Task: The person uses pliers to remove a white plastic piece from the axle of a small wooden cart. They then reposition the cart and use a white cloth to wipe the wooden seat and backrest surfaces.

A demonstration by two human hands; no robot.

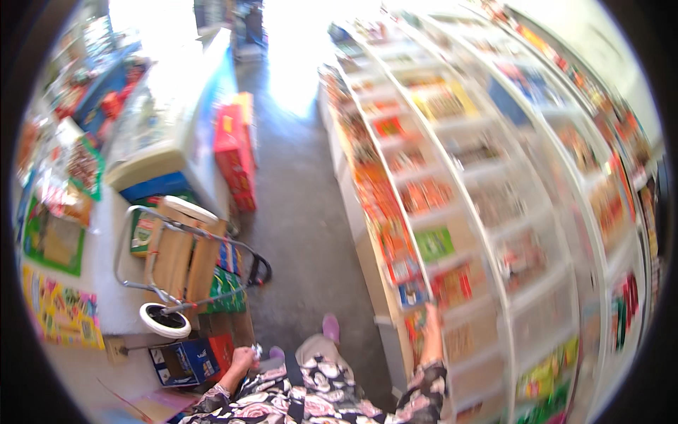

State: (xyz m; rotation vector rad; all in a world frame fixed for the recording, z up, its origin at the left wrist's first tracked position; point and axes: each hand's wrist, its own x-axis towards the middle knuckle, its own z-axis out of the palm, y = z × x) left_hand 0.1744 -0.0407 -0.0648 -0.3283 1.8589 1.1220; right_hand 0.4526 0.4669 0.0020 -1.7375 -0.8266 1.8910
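Observation:
My left hand [244,359] is closed low in front of my body, with a small whitish, shiny thing [256,350] showing at its fingers. What that thing is, I cannot make out. To the right, my right hand [432,328] reaches forward to the bottom row of the shelf bins, beside a white divider strip [417,265]. Its fingertips are near small red and blue packets [412,292]. Motion blur hides whether it grips or only touches something there.
Tiered clear bins [498,201] of colourful packets fill the right side. A grey floor aisle [293,205] runs ahead. On the left are a folding cart [185,258] with a white wheel, a red box [235,155], a white chest freezer [159,152] and a blue carton [185,362].

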